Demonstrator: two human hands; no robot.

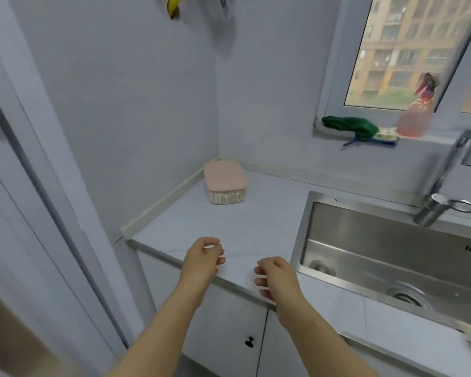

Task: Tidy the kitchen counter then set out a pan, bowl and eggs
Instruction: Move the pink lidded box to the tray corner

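The pale surface [256, 227] fills the corner between the left wall and the back wall and runs right to a steel sink [392, 240] set into it. A box [224, 183] with a pink lid stands on the surface, far back in the corner, close to both walls and well apart from the sink.

Both hands hang over the front edge of the surface, near each other but not touching. The left hand [201, 258] is over the edge, left of the middle, its fingers [219, 260] loosely curled towards the thumb and holding nothing. The right hand [278, 278] is just beside the sink's front left corner, its fingers [259, 281] also loosely curled, turned towards the left hand and holding nothing. Neither hand touches the box.

A curved metal tap [452, 170] rises from the back rim of the sink. Above it a window sill [446, 138] carries a crumpled green cloth [351, 126], and a pink spray bottle [416, 118] stands upright to its right against the window [408, 50]. Something small lies between the cloth and the bottle, too blurred to tell. White cupboard doors [229, 330] close the space under the surface.
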